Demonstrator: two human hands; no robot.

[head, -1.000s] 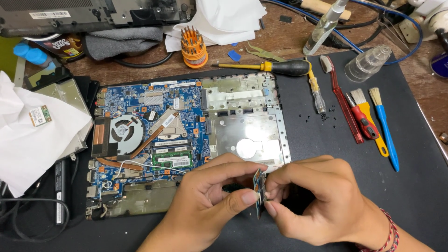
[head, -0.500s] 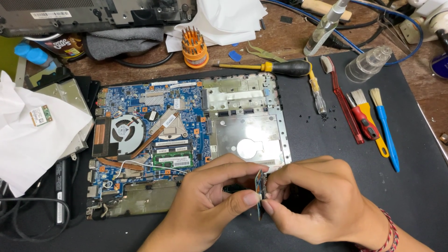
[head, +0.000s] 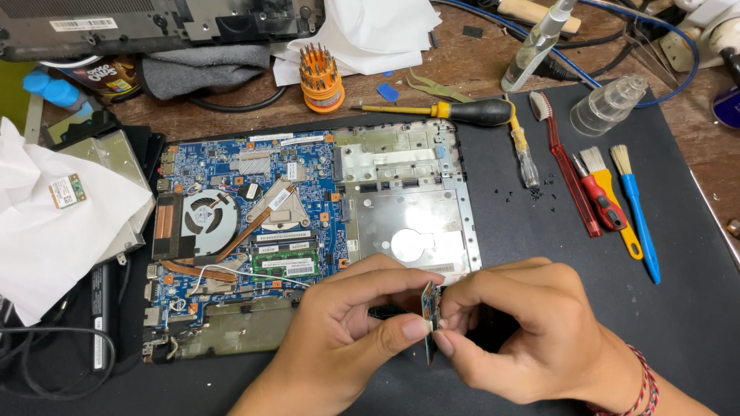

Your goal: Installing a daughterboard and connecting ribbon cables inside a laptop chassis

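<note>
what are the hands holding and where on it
Both hands, left hand and right hand, pinch a small circuit board seen edge-on, thumbs and forefingers on its opposite faces near the lower part.

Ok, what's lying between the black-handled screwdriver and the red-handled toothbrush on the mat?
In the head view, a small yellow-and-clear screwdriver lies between the black-handled screwdriver and the red toothbrush, on the black mat.

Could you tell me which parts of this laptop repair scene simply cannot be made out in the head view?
- Small circuit board: edge-on, pinched between left hand and right hand; its faces are hidden.
- Laptop base: the hands cover its near right corner.
- Grey laptop cover: cut off by the top edge.
</note>
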